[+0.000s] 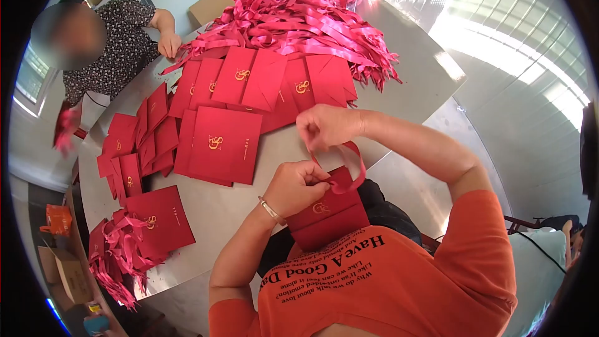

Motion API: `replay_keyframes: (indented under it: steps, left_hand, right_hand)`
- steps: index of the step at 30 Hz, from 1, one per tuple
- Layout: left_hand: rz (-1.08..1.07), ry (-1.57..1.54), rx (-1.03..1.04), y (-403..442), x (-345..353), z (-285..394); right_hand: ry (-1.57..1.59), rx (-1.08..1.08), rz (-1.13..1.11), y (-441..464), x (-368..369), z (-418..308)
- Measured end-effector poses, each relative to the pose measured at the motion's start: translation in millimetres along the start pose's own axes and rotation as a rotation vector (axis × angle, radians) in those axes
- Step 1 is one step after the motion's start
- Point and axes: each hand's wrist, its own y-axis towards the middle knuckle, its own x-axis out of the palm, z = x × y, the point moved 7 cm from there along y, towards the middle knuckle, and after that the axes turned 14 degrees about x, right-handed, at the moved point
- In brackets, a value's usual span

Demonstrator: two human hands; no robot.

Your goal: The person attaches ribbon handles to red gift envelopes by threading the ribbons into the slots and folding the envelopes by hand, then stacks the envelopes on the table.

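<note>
A red paper gift bag (331,215) with a gold logo rests in my lap, against the table's near edge. Above its top edge loops a pink-red ribbon (360,171). My left hand (296,188), with a bangle on the wrist, pinches the ribbon where it meets the bag's top. Raised a little higher, my right hand (329,127) has its fingers closed on the ribbon's other part. The exact grip of the right fingertips is partly hidden by the hand itself.
Flat red bags (226,143) lie in stacks across the table (421,56). Behind them is a large heap of pink ribbons (299,28). Bags with ribbons (125,243) sit at the left corner. Another person (115,37) is at the far left side.
</note>
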Motion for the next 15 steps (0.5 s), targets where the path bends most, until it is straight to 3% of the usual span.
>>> replay_keyframes:
  steps: [2,3,5,7,9,10,12,13,15]
  left_hand:
    - [-0.008,0.021,0.002,4.5,-0.6,-1.2]
    - [-0.022,0.043,-0.002,5.4,-0.7,-2.0]
    - [-0.014,0.071,-0.012,6.8,-1.4,-13.7]
    - [-0.005,0.090,-0.016,8.4,-1.3,-16.8]
    - [0.006,0.156,-0.021,8.7,-1.7,-16.0]
    - [0.013,0.150,-0.019,9.3,-2.4,-19.0]
    - [0.000,0.185,-0.036,9.2,-3.2,-27.4]
    - [0.001,0.180,-0.037,8.7,-3.1,-28.1]
    - [0.000,0.167,-0.034,9.3,-3.4,-25.8]
  right_hand:
    - [-0.321,-0.258,0.589,-12.1,-29.4,-20.4]
    - [-0.319,-0.263,0.589,-10.4,-28.7,-19.3]
    - [-0.240,-0.367,0.880,-22.1,-40.1,-21.7]
    - [-0.282,-0.353,0.921,-33.2,-32.0,-22.5]
    - [-0.294,-0.287,1.177,-63.9,-29.2,-24.4]
    - [-0.301,-0.287,1.171,-70.9,-24.4,-19.8]
    - [-0.396,0.159,1.074,-72.0,-21.6,12.6]
    - [-0.399,0.161,1.070,-74.3,-18.1,15.3]
    - [-0.319,0.426,0.881,-69.3,-9.3,39.5]
